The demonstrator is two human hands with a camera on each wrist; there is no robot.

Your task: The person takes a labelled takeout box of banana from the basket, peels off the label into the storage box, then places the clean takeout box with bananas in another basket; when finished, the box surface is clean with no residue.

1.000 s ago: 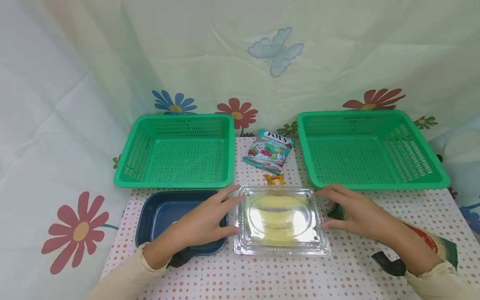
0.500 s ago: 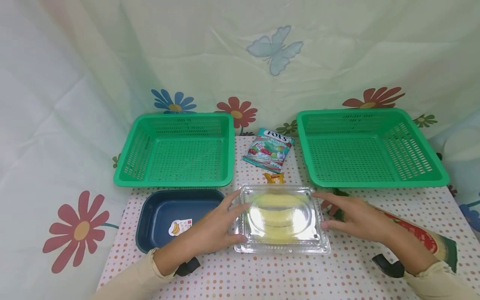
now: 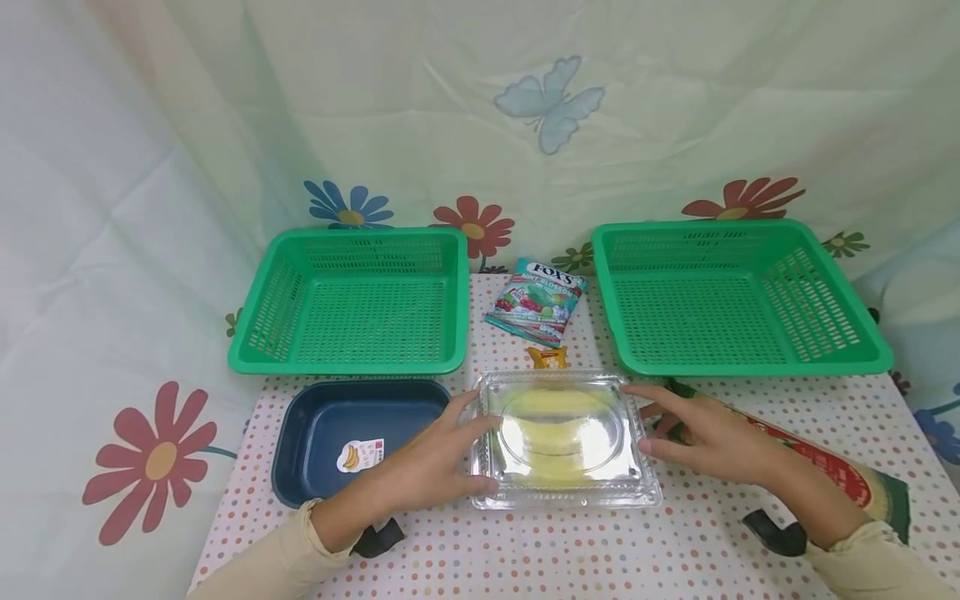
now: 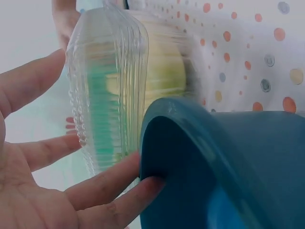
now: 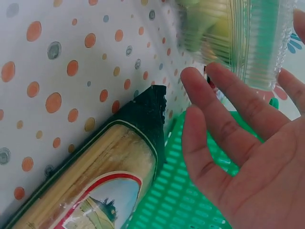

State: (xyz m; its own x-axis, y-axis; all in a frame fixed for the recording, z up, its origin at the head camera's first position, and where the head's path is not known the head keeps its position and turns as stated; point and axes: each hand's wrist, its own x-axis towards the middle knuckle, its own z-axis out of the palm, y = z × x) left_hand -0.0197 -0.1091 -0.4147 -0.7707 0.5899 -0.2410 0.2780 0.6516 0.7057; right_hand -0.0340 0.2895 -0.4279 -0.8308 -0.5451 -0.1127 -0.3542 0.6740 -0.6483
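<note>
A clear plastic clamshell box (image 3: pixel 564 500) sits at the middle of the table, lid closed. Long yellow pieces (image 3: pixel 553 433) with some green lie inside it. At its left side my left hand (image 3: pixel 431 467) spreads its fingers, with the forefinger and thumb tips over the edge of the lid. In the left wrist view, the lower fingers (image 4: pixel 112 186) of that hand reach to the rim of a blue tray (image 4: pixel 190 138). My right hand (image 3: pixel 712 437) faces the box's right side, fingers extended and thumb at the edge. Neither hand curls round anything.
Two green baskets (image 3: pixel 348 367) (image 3: pixel 757 367) stand at the back. Between them lie a FOX'S candy bag (image 3: pixel 536 302) and a small orange packet (image 3: pixel 547 358). A banana sticker (image 3: pixel 360 455) is in the blue tray. A long spaghetti pack (image 3: pixel 847 475) lies under the right forearm.
My left hand has shifted slightly right and toward the front, uncovering the sticker in the tray. My right hand has come slightly lower beside the box. The box stays nearly in place.
</note>
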